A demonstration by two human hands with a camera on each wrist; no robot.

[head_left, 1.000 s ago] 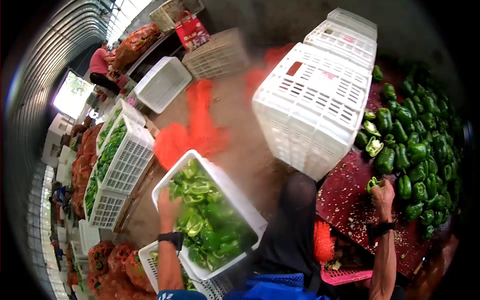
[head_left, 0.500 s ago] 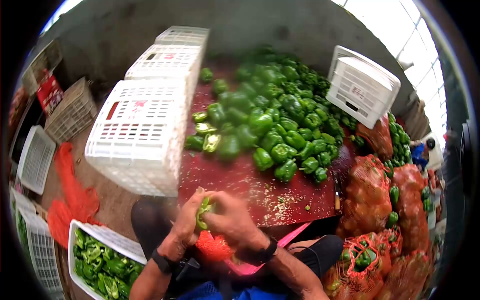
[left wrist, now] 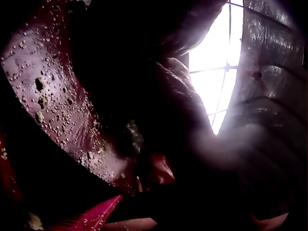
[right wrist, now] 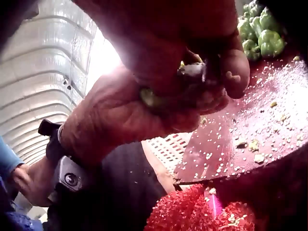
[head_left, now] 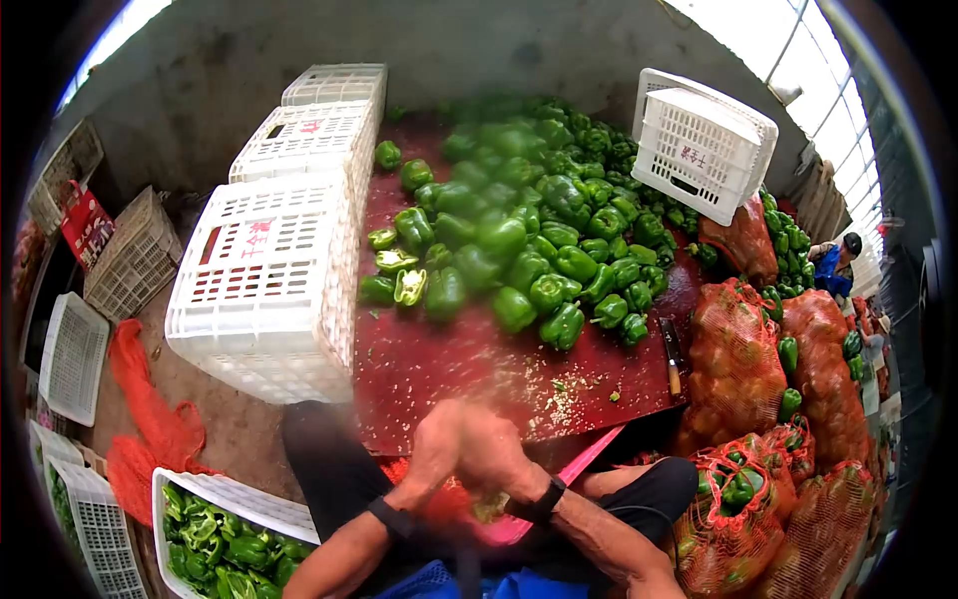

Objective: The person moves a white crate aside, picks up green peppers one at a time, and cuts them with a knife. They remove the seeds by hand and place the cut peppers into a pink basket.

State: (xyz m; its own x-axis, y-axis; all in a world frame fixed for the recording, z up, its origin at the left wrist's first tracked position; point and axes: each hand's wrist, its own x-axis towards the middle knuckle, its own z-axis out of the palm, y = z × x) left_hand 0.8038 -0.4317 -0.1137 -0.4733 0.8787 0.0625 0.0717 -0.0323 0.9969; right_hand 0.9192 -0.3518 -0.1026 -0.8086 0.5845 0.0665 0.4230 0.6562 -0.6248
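A person's bare left hand [head_left: 436,444] and bare right hand [head_left: 496,457] meet at the lower centre of the head view, both blurred, just in front of a dark red worktop [head_left: 639,377] scattered with pale seeds. In the right wrist view, a small piece of glossy green pepper [right wrist: 150,98] is tucked between them, in the middle of the frame; one smooth, pale green edge catches the light, and a whitish bit [right wrist: 192,70] shows beside it, too shadowed to make out. The left hand's fingers are curled round the piece, with barely any gap, while the right hand's thumb and fingers bend in tightly and pinch it from above. Most of the piece is covered, so its full shape cannot be told. The left wrist view is mostly dark, and the hold cannot be made out there. At the centre of the head view lies a heap of whole, shiny, deep green bell peppers [head_left: 569,262], plump and lobed. At the heap's left edge, a halved green pepper [head_left: 410,287] shows its creamy, pale inside. A wooden-handled knife [head_left: 673,357] rests at the worktop's right edge. In the lower left, a white plastic crate [head_left: 244,498] holds split green peppers [head_left: 205,539], bright and wet-looking, some with their hollow insides showing.
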